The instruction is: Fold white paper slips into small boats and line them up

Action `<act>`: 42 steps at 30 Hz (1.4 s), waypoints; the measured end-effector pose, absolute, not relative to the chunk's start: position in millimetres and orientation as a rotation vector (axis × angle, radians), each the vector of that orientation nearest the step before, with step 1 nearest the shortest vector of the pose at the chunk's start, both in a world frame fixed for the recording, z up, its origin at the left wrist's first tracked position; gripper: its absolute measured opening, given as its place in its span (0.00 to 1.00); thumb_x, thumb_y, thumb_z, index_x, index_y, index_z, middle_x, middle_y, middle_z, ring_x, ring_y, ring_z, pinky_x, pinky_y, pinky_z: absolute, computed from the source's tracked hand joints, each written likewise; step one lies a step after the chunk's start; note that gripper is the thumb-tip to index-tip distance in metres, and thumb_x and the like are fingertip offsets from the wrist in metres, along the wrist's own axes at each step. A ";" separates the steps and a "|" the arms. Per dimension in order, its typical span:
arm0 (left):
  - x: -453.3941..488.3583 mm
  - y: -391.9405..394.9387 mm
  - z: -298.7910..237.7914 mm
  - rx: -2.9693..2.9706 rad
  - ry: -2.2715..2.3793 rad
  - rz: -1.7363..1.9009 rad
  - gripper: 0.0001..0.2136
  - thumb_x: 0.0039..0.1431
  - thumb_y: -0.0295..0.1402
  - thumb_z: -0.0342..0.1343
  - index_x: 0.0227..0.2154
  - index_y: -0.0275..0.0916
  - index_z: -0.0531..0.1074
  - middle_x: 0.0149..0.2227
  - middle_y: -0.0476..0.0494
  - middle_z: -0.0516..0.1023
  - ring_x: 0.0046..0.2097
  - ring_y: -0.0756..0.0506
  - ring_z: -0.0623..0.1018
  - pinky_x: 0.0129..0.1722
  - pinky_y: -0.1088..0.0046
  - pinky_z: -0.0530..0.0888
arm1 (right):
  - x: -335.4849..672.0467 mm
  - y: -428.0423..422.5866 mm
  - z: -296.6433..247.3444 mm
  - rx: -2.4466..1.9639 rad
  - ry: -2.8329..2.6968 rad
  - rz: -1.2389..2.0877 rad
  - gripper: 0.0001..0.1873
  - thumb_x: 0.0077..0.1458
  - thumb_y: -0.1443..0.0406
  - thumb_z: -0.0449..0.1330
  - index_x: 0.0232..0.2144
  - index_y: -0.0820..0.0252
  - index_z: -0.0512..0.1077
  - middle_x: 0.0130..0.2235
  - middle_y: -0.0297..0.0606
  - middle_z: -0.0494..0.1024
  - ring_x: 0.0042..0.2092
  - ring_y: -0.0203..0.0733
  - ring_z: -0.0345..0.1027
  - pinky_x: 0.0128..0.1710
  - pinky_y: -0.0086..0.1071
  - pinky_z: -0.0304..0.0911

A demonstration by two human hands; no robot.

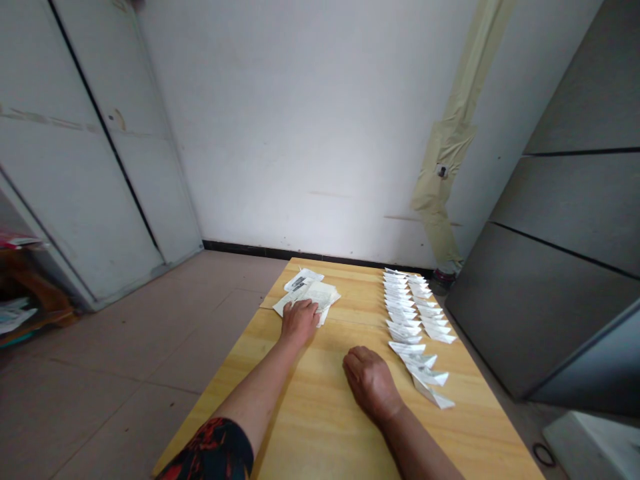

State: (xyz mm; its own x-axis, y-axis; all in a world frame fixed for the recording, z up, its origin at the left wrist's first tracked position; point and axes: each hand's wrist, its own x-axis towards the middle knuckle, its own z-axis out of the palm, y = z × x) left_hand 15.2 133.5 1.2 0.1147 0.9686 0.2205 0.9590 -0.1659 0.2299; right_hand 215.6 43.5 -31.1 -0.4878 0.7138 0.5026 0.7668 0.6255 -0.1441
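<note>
My left hand (300, 321) lies over the near edge of a loose pile of printed paper sheets (317, 293) at the table's far left. Its fingers are laid out on the paper and look slightly bent; whether a sheet is pinched is not clear. My right hand (371, 381) rests on the wooden table (310, 407) with its fingers curled in and pressed together, and no object shows in it. To its right stand folded white paper pieces (400, 301), pointed at the ends, lined up in two rows. Several more folded pieces (425, 377) spread toward me at the near end.
A white wall (300, 133) rises behind the table, with a taped strip (440, 180) running down it. Grey panels (565, 253) stand close on the right, above a pale box (595, 443). White cabinet doors (100, 173) and a brown shelf (50, 293) are at left.
</note>
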 end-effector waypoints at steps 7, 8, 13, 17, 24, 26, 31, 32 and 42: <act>11.5 132.6 3.3 2.259 2.045 0.535 0.12 0.64 0.31 0.47 0.39 0.44 0.76 0.47 0.47 0.79 0.51 0.45 0.74 0.47 0.68 0.63 | 213.0 45.0 -33.4 -1.163 -2.338 -0.203 0.11 0.59 0.72 0.56 0.25 0.59 0.67 0.29 0.35 0.71 0.32 0.38 0.61 0.33 0.31 0.49; 10.6 133.8 3.0 2.244 2.055 0.536 0.12 0.64 0.31 0.47 0.38 0.44 0.76 0.46 0.47 0.80 0.50 0.46 0.74 0.46 0.69 0.63 | 213.3 45.1 -33.8 -1.167 -2.339 -0.203 0.11 0.59 0.72 0.56 0.25 0.59 0.67 0.30 0.35 0.71 0.33 0.38 0.61 0.33 0.31 0.49; 9.5 140.8 0.9 2.161 2.134 0.531 0.11 0.63 0.30 0.48 0.33 0.42 0.77 0.41 0.47 0.81 0.46 0.46 0.76 0.41 0.71 0.64 | 214.3 45.6 -35.5 -1.186 -2.345 -0.181 0.10 0.59 0.72 0.56 0.25 0.59 0.67 0.30 0.35 0.72 0.33 0.37 0.61 0.33 0.31 0.49; 11.5 143.0 0.4 2.134 2.181 0.540 0.10 0.62 0.32 0.50 0.29 0.41 0.76 0.39 0.46 0.81 0.44 0.44 0.76 0.39 0.70 0.64 | 214.1 46.0 -35.8 -1.196 -2.335 -0.160 0.10 0.58 0.72 0.56 0.25 0.59 0.68 0.30 0.35 0.72 0.33 0.37 0.61 0.33 0.31 0.49; 7.9 138.8 -0.1 2.162 2.201 0.570 0.07 0.61 0.33 0.53 0.30 0.40 0.74 0.39 0.43 0.79 0.46 0.42 0.74 0.42 0.67 0.64 | 214.0 45.6 -34.7 -1.206 -2.333 -0.107 0.10 0.58 0.72 0.55 0.25 0.59 0.68 0.30 0.36 0.72 0.33 0.38 0.62 0.34 0.31 0.50; 6.8 139.3 -1.3 2.166 2.194 0.573 0.06 0.60 0.33 0.54 0.30 0.39 0.74 0.38 0.43 0.79 0.45 0.42 0.74 0.42 0.68 0.64 | 214.1 45.8 -34.2 -1.204 -2.329 -0.113 0.10 0.58 0.72 0.55 0.25 0.59 0.68 0.30 0.36 0.72 0.33 0.38 0.62 0.34 0.31 0.50; 6.7 142.7 -4.8 2.177 2.164 0.588 0.06 0.59 0.35 0.56 0.28 0.39 0.72 0.37 0.44 0.78 0.44 0.43 0.74 0.41 0.71 0.65 | 214.2 45.9 -32.5 -1.206 -2.341 -0.119 0.10 0.57 0.73 0.55 0.26 0.59 0.68 0.30 0.36 0.72 0.33 0.38 0.62 0.34 0.31 0.50; 6.7 142.9 -5.3 2.180 2.155 0.588 0.07 0.59 0.35 0.56 0.28 0.39 0.72 0.37 0.44 0.78 0.44 0.43 0.74 0.40 0.71 0.65 | 214.1 45.9 -32.5 -1.207 -2.344 -0.117 0.09 0.57 0.73 0.55 0.26 0.59 0.69 0.30 0.36 0.72 0.33 0.38 0.62 0.34 0.31 0.50; -11.6 141.8 -5.5 2.291 1.958 0.579 0.06 0.54 0.25 0.54 0.25 0.41 0.73 0.35 0.48 0.79 0.42 0.46 0.75 0.40 0.75 0.66 | 214.2 45.9 -35.9 -1.228 -2.342 -0.091 0.09 0.56 0.74 0.56 0.26 0.60 0.69 0.31 0.36 0.72 0.34 0.38 0.62 0.35 0.31 0.51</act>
State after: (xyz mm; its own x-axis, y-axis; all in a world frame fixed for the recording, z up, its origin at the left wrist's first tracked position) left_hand -11.6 141.8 -5.5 0.1157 0.9652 0.2347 0.9376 -0.1842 0.2950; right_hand 214.2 45.9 -35.9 -0.4746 0.7557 0.4513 0.7884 0.5930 -0.1639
